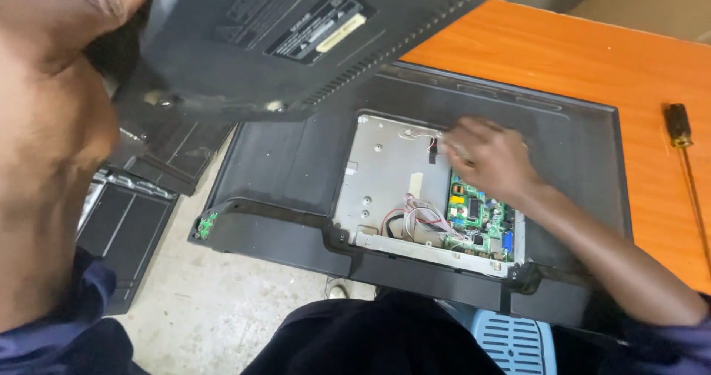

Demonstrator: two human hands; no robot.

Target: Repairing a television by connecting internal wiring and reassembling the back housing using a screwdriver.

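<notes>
1. Head view: our left hand [70, 19] grips the lifted black back cover [296, 41], fingers pressed on its edge, tilted above the television chassis [296, 167].
2. Our right hand [485, 156] rests on the metal plate [385, 175], its grip pinching at wires, as best we can tell.
3. Judged step: disconnecting the green circuit board [478, 216]. Next calls for gentle pulling.
4. A screwdriver [681, 134] lies apart on the orange bench [592, 56].

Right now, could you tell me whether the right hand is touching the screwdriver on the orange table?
Apart. The head view shows the right hand over the metal plate inside the television, while the screwdriver lies far off on the orange table.
</notes>
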